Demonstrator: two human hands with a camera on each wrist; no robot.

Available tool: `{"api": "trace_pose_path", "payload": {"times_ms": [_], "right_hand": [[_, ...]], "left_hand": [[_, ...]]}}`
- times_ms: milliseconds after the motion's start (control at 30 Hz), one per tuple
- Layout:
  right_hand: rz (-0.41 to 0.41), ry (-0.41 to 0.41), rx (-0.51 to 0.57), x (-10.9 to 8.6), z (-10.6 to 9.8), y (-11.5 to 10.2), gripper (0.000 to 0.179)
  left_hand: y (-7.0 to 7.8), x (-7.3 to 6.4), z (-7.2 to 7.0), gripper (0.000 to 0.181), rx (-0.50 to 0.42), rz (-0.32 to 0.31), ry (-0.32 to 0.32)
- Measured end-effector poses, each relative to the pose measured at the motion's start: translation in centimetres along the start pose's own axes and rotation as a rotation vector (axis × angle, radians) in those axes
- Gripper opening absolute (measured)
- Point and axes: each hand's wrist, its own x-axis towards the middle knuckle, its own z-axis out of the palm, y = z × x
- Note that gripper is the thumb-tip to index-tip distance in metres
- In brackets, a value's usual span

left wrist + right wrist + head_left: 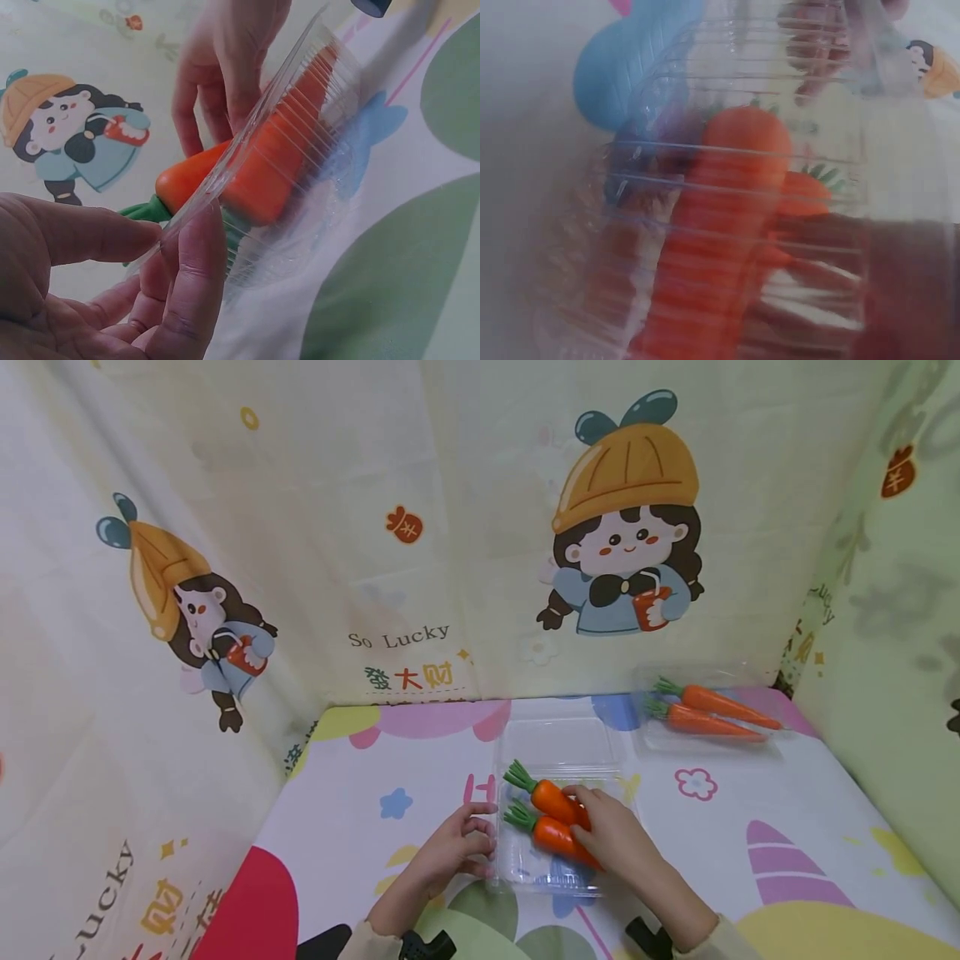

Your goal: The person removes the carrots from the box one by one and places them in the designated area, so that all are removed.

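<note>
1. The open clear tray stands on the patterned tablecloth, its lid folded back on the tray's far side.
2. Inside the tray lie two orange carrots, side by side and slanted, green tops toward its left wall: the rear carrot and the front carrot.
3. The left hand is at the tray's left side; the left wrist view shows thumb and fingertips pinching the clear rim.
4. The right hand reaches over the tray's right side, a finger on the far side of the rear carrot and the thumb on its near side, gripping it. How firmly, I cannot tell; the right wrist view is blurred and seen through ridged plastic.
5. Beyond the tray, to its far right, a second clear container holds two more carrots.
6. Behind the tray hangs a printed curtain.
</note>
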Motion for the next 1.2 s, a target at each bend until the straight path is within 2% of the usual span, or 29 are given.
{"api": "trace_pose_path", "payload": {"times_ms": [300,600,833,1200], "right_hand": [[0.019,-0.018,-0.032,0.65,0.20,-0.09,0.047],[-0.008,0.014,-0.011,0.67,0.47,0.15,0.043],[-0.032,0.036,0.012,0.73,0.68,0.38,0.041],[-0.010,0.045,0.057,0.69,0.50,0.36,0.044]], "left_hand": [[0.11,0.04,-0.14,0.057,0.004,-0.012,0.003],[0.14,0.00,-0.15,0.060,0.002,-0.013,-0.013],[0.23,-0.17,-0.12,0.059,0.013,-0.014,-0.002],[0.06,-0.23,0.06,0.059,0.023,0.000,0.014]]}}
